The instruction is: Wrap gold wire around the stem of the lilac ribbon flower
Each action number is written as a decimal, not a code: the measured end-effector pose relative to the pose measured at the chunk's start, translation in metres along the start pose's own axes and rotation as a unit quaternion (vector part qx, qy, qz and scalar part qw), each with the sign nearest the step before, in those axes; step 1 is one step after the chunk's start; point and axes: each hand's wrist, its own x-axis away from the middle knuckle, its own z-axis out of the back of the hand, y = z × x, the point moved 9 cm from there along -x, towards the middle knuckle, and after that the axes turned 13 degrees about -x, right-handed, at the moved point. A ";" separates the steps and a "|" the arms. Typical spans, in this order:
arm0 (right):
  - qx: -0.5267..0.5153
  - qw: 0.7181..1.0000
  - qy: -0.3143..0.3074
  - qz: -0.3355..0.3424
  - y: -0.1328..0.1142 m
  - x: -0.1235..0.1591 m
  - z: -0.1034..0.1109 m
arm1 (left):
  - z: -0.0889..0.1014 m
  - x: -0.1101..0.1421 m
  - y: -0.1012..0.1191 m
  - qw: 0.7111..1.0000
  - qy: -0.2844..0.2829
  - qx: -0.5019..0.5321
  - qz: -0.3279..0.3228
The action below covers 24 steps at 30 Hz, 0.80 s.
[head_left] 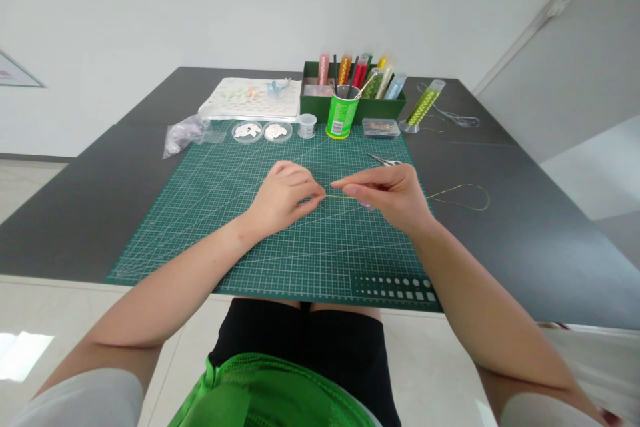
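Observation:
My left hand is closed in a pinch on one end of a thin yellow-green cord, just above the cutting mat. The cord runs taut to the right, passes by my right hand and comes out beyond it as a loose loop on the dark table. My right thumb and forefinger are brought together close to my left fingertips; what lies between them is too small to make out. Below the right hand a small purple thing shows in part. Scissors lie behind that hand, partly hidden.
Along the mat's far edge stand two dishes of white pieces, a small spool, a green can of tools and a clear box. Behind are a green box with coloured tubes, and white sheets. A plastic bag lies left.

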 end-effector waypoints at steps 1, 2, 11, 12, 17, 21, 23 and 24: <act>-0.031 0.999 0.008 -0.014 0.004 -0.002 0.003 | 0.000 0.000 0.004 1.000 0.000 0.003 -0.015; -0.061 0.998 0.016 -0.026 0.008 -0.003 0.006 | 0.000 0.000 0.007 1.000 0.002 0.007 -0.026; -0.071 0.993 0.055 -0.074 0.032 -0.009 0.023 | 0.005 0.001 0.025 0.992 0.008 0.098 -0.074; -0.061 0.994 0.049 -0.079 0.034 -0.010 0.023 | 0.005 0.001 0.025 0.991 0.005 0.115 -0.069; -0.017 0.995 0.024 -0.091 0.042 -0.015 0.023 | 0.011 0.000 0.023 0.985 0.018 0.165 -0.036; 0.012 0.993 -0.001 -0.117 0.053 -0.016 0.019 | 0.027 0.000 0.021 0.984 0.080 0.156 -0.029; 0.013 0.992 -0.022 -0.123 0.057 -0.016 0.014 | 0.034 0.001 0.018 0.985 0.109 0.137 -0.014; 0.010 0.991 -0.032 -0.126 0.059 -0.015 0.012 | 0.037 0.002 0.015 0.984 0.126 0.121 -0.006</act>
